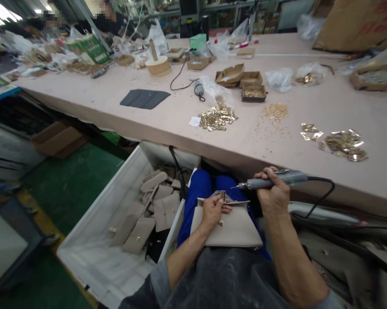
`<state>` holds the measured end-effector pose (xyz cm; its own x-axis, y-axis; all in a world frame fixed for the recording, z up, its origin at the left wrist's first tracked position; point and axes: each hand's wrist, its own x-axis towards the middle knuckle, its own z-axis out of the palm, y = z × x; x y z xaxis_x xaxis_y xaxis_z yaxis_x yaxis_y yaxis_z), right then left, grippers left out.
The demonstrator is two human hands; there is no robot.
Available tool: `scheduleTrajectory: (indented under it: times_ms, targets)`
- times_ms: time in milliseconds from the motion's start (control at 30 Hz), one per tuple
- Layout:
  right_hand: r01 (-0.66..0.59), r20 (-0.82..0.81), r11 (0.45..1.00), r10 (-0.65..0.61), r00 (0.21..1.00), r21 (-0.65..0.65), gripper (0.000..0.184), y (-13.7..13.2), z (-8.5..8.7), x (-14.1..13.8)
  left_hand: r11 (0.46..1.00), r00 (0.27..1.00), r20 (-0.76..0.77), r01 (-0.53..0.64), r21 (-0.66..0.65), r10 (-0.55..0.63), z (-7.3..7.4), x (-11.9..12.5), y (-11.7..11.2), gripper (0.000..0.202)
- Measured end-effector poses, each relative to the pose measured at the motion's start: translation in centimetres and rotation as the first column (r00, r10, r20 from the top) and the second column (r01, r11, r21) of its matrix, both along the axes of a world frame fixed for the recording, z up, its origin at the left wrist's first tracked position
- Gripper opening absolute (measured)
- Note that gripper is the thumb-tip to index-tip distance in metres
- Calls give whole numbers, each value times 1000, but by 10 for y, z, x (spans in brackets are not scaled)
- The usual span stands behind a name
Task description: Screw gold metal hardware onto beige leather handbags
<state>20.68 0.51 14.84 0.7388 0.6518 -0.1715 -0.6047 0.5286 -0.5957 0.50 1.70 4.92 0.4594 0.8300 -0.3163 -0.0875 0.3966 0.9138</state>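
Note:
A beige handbag [235, 227] lies across my lap, its flap edge raised toward the table. My left hand [213, 210] is closed on the flap's edge, where a small gold metal plate [223, 195] stands up beside the fingertips. A gold clasp part [221, 223] shows on the bag's front, just below that hand. In my right hand [275, 191] is a grey corded electric screwdriver [261, 183], held level with its thin bit pointing left toward the plate. The bit's tip is apart from the bag.
A white bin [97, 214] with several beige bags stands at my left. On the table [148, 124] lie gold plates [216, 118], small gold screws [275, 111], more metal pieces [346, 143], cardboard boxes [230, 75] and a dark flat piece [145, 98]. Bags [331, 253] lie at my right.

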Motion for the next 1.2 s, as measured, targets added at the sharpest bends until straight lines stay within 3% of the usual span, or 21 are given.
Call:
scheduleTrajectory:
  times_ms: [200, 467, 1200]
  targets:
    - [-13, 25, 989, 17, 1000, -147, 29, -2, -20, -23, 1000, 999, 33, -1, -7, 2, 0, 0, 2, 42]
    - [-35, 53, 981, 46, 998, -192, 28, -1, -38, -29, 999, 998, 58, -5, -39, 8, -2, -1, 3, 45]
    - [-47, 45, 980, 57, 997, -194, 27, -3, -48, -35, 997, 994, 104, -14, -80, 22, -8, -2, 2, 39]
